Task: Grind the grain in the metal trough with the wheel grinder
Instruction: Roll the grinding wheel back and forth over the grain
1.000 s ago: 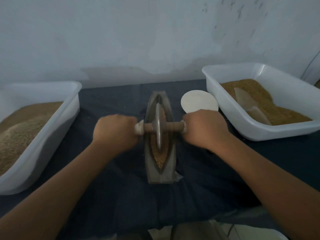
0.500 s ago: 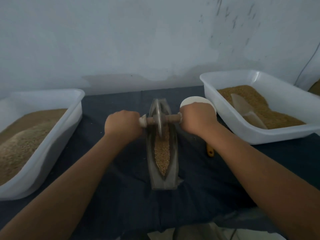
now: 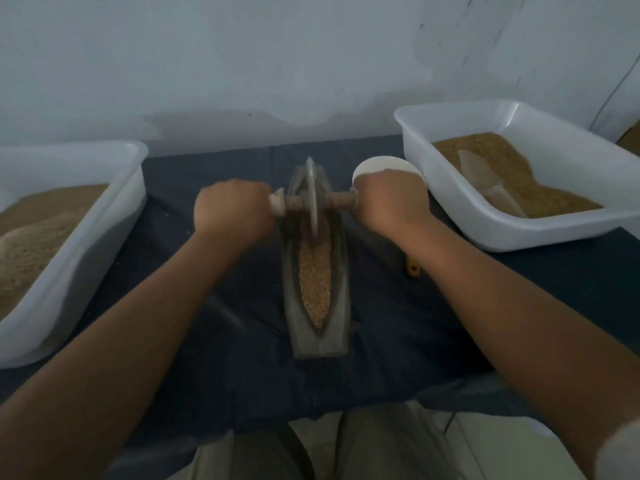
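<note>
A boat-shaped metal trough [image 3: 341, 317] lies lengthwise on the dark cloth in front of me, with golden grain [image 3: 314, 277] along its groove. The wheel grinder [image 3: 311, 199], a thin metal disc on a wooden axle, stands in the far end of the trough. My left hand [image 3: 232, 211] grips the axle's left handle. My right hand [image 3: 384, 202] grips the right handle. Both fists hide the handle ends.
A white tub [image 3: 86, 244] of ground meal stands at the left. Another white tub [image 3: 485, 223] at the right holds grain and a clear scoop [image 3: 488, 181]. A white round dish [image 3: 384, 166] sits behind my right hand, and a small yellow object [image 3: 412, 270] lies under my right wrist.
The wheel has rolled from the middle of the trough to its far end, both hands moving away from me with it. More grain shows in the near part of the groove.
</note>
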`<state>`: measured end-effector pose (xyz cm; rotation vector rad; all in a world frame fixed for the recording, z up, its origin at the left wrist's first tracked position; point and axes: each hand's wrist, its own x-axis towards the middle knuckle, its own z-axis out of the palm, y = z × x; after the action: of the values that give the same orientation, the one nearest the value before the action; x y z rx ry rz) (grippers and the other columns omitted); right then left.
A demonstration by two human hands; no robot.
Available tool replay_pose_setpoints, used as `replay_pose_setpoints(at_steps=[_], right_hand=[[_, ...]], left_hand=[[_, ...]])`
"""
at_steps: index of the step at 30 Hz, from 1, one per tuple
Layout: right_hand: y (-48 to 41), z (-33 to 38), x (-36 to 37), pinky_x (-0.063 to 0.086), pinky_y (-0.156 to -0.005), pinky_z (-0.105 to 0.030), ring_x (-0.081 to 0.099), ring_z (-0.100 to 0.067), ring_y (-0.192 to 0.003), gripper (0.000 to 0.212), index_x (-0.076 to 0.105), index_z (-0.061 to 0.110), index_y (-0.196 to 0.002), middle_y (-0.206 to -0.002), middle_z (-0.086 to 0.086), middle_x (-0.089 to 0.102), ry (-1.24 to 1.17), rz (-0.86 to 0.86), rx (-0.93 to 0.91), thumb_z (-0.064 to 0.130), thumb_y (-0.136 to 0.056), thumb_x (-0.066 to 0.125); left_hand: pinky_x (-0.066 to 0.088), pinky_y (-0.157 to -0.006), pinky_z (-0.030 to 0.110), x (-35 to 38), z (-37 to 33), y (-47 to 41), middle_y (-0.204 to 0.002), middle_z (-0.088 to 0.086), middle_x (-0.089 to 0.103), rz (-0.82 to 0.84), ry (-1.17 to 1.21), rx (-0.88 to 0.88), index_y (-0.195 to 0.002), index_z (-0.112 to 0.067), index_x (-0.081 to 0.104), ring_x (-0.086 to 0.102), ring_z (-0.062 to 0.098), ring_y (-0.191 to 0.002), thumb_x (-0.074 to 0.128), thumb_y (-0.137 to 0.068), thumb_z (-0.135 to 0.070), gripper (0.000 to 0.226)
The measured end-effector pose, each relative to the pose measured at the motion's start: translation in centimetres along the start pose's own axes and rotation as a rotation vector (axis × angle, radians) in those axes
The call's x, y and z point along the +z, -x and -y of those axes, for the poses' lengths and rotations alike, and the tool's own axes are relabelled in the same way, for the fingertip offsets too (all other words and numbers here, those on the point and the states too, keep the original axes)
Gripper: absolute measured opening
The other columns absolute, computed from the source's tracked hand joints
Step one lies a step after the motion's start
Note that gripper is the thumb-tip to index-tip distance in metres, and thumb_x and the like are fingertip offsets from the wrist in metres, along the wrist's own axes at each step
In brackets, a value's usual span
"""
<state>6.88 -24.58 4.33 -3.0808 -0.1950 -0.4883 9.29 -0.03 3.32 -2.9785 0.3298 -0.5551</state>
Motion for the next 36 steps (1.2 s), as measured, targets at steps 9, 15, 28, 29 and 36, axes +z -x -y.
replay_pose_setpoints(at_steps=[9,15,28,29,36], right_hand=[[7.8,0.6,-2.9,0.043,-0.050,-0.033,0.050,-0.020,-0.052,0.033,0.043,0.027,-0.065,-0.061,0.003,0.050,0.063,0.027,-0.190,0.028,-0.090,0.064],[5.4,0.2,-1.4,0.046,-0.053,-0.033,0.053,-0.021,-0.055,0.031,0.048,0.026,-0.066,-0.063,0.003,0.054,0.055,-0.010,-0.123,0.035,-0.093,0.061],[7.6,0.1,-1.7,0.031,-0.048,-0.027,0.045,-0.017,-0.051,0.027,0.050,0.025,-0.066,-0.061,0.004,0.051,0.031,-0.002,-0.126,0.031,-0.090,0.059],[8.6,0.0,-2.0,0.024,-0.047,-0.025,0.039,-0.014,-0.047,0.027,0.049,0.025,-0.065,-0.058,0.005,0.048,0.052,-0.019,-0.146,0.033,-0.089,0.060],[2.3,0.3,-0.8,0.048,-0.064,-0.037,0.062,-0.026,-0.073,0.031,0.046,0.025,-0.071,-0.074,-0.001,0.057,0.036,-0.018,-0.047,0.032,-0.101,0.055]], left_hand=[[0.030,-0.049,0.023,-0.3,2.0,8.9,-0.054,-0.014,0.042,-0.055,0.033,0.123,-0.062,-0.031,0.040,0.042,0.017,-0.045,0.058,-0.087,-0.053,0.037],[0.027,-0.052,0.023,0.5,1.4,6.5,-0.053,-0.009,0.041,-0.142,-0.032,0.112,-0.062,-0.031,0.040,0.038,0.020,-0.043,0.052,-0.090,-0.055,0.039],[0.034,-0.050,0.023,-0.3,1.4,7.0,-0.051,-0.012,0.039,-0.161,-0.050,0.145,-0.059,-0.031,0.039,0.041,0.021,-0.042,0.041,-0.088,-0.058,0.039],[0.030,-0.050,0.020,-0.4,1.8,8.0,-0.049,-0.014,0.036,-0.180,-0.050,0.165,-0.059,-0.032,0.037,0.036,0.018,-0.039,0.045,-0.087,-0.058,0.039],[0.037,-0.055,0.027,1.4,0.7,1.9,-0.057,-0.006,0.043,-0.118,-0.035,0.026,-0.066,-0.027,0.050,0.042,0.022,-0.049,0.039,-0.091,-0.058,0.042]])
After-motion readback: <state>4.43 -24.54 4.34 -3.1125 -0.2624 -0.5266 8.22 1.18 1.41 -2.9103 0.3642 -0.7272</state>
